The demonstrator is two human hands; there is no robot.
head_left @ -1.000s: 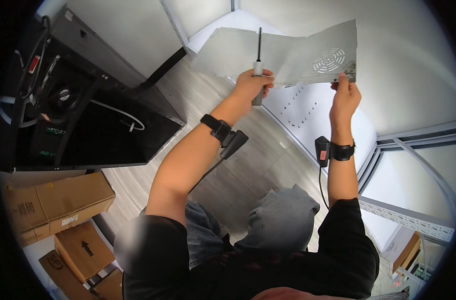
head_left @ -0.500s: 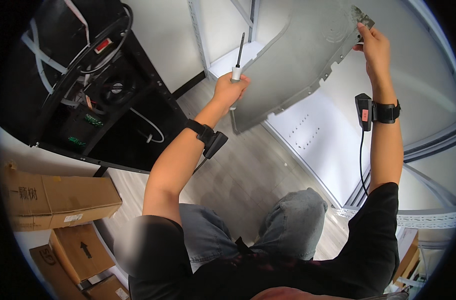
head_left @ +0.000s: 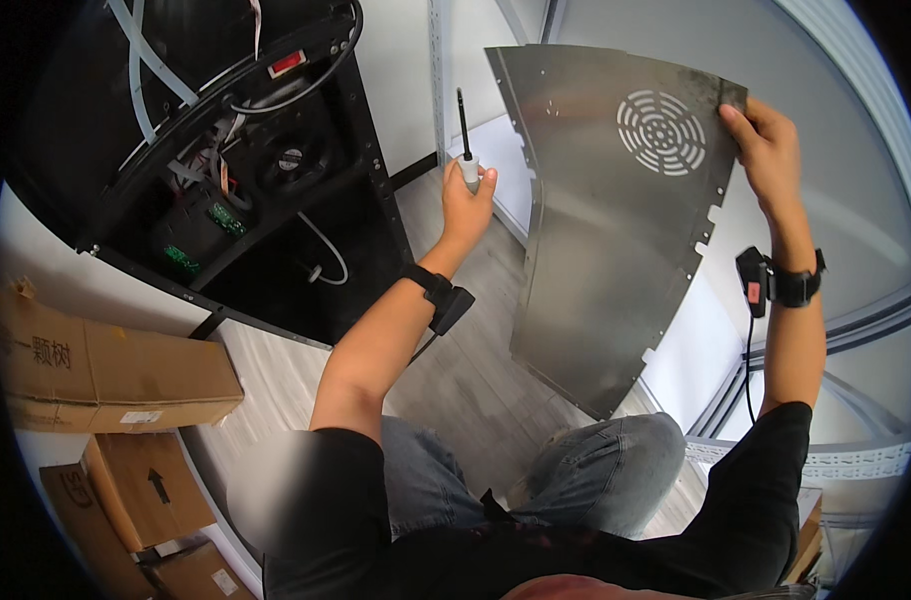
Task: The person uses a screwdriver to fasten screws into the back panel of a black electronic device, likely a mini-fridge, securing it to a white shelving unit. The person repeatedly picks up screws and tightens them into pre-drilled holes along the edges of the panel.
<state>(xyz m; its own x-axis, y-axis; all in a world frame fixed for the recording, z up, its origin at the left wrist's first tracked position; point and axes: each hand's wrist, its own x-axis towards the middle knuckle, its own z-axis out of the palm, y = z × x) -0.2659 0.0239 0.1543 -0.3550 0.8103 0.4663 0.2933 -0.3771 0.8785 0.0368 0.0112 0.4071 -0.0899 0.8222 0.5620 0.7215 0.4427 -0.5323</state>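
A grey, gently bent sheet-metal panel [head_left: 596,250] hangs right of centre, narrowing toward its near end, its right edge notched, a round slotted vent [head_left: 662,133] in its far part. The right hand [head_left: 773,155] pinches its far right corner, thumb on the face. Just left of the panel, the left hand [head_left: 466,205] is wrapped around a screwdriver [head_left: 470,170], shaft pointing far. An open black cabinet [head_left: 366,290] stands left.

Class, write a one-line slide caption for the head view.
Left hand gripping a screwdriver, right hand holding a vented metal panel by one corner, near an open black housing.
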